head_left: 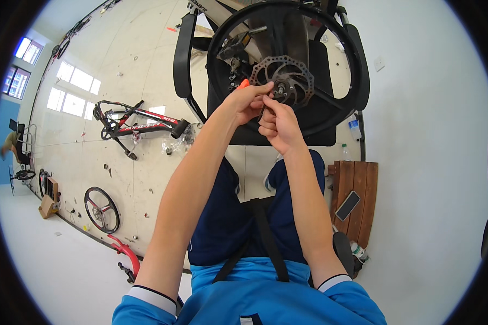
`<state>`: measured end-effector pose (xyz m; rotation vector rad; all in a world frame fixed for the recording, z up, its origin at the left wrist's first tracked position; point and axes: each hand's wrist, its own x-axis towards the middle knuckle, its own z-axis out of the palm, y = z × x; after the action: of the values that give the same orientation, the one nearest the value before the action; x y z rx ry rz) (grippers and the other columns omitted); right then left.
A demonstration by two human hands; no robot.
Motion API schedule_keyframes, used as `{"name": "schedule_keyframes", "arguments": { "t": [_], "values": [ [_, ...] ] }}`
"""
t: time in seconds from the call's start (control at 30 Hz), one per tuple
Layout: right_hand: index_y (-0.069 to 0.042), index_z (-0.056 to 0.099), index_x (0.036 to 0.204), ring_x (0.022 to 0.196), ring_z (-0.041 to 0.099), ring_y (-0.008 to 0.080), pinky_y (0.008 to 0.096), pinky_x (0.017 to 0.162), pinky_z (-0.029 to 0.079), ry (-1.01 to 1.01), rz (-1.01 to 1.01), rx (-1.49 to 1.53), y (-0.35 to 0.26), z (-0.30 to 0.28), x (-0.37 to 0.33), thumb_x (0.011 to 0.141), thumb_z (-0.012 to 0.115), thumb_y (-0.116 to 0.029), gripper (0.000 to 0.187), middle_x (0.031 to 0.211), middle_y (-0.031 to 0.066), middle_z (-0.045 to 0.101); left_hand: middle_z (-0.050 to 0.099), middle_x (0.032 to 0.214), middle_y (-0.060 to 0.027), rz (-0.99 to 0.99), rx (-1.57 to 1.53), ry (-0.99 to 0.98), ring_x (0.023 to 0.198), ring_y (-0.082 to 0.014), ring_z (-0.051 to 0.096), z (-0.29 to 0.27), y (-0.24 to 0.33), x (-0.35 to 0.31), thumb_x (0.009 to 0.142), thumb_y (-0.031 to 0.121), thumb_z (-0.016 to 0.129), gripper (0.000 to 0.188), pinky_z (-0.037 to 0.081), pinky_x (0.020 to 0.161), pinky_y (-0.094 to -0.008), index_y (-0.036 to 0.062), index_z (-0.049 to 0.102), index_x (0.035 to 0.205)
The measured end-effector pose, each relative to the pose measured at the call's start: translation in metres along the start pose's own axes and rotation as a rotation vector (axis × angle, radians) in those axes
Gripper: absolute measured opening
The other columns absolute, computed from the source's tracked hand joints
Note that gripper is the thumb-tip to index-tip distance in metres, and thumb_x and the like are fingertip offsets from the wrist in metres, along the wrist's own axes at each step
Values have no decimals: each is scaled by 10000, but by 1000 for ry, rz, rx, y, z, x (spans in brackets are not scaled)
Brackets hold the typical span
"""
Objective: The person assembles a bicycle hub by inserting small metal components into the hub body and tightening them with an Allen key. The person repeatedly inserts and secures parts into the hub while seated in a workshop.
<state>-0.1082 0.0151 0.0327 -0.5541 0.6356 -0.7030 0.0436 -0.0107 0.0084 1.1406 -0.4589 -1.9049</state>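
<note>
A black bicycle wheel lies on the seat of a black office chair, its disc brake rotor facing up. The hub axle stands out at the rotor's middle. My left hand is closed just left of the axle, fingertips close to it; what it holds is hidden. Something orange shows beside its knuckles. Near the axle's lower side, my right hand pinches a small dark thin piece too small to name. The two hands nearly touch.
On the floor to the left lie a black and red bicycle frame, another wheel and a red frame part. A wooden stool at the right bears a phone. Bottles stand by the wall. A person sits far left.
</note>
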Motion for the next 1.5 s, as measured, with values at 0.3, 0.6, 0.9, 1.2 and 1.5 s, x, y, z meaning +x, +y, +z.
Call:
{"name": "schedule_keyframes", "arguments": {
  "t": [0.3, 0.6, 0.9, 1.2, 1.5],
  "values": [
    [17, 658, 965, 424, 237, 60, 232, 416, 191, 107, 9, -86, -3, 1, -8, 1000, 454, -308, 385, 542, -81, 289, 637, 753, 0, -54, -159, -3, 658, -80, 544, 4, 4, 1, 904, 175, 679, 129, 470, 695, -255, 51, 650, 884],
    [-22, 593, 970, 442, 406, 111, 252, 458, 317, 197, -845, -1368, -4, 20, -53, 828, 677, -47, 167, 552, 47, 474, 645, 739, -16, -35, -143, 203, 546, -50, 513, 19, 1, -5, 807, 134, 785, 154, 456, 520, -171, 65, 647, 806],
    [-68, 454, 958, 442, 324, 55, 235, 417, 253, 402, -593, -584, 10, 15, -36, 995, 460, -123, 67, 569, -11, 415, 616, 1007, -128, 54, -430, 43, 887, -198, 606, 28, -15, -11, 955, 196, 594, 209, 543, 814, -293, -3, 565, 1012],
    [-126, 373, 997, 499, 283, 89, 269, 484, 276, 229, -324, 407, 37, 51, -28, 1034, 405, -226, 111, 618, -10, 312, 676, 972, -145, 5, -368, 167, 894, -206, 666, 25, -8, -8, 918, 54, 605, 108, 563, 844, -287, -36, 609, 978],
    [-117, 448, 957, 591, 422, 163, 324, 616, 389, 17, -67, 322, 30, 31, -25, 976, 434, -333, 218, 661, 37, 410, 690, 865, -134, -44, -227, 85, 780, -201, 683, 5, 0, 6, 854, 44, 682, 114, 590, 718, -298, -27, 634, 929]
  ]
}}
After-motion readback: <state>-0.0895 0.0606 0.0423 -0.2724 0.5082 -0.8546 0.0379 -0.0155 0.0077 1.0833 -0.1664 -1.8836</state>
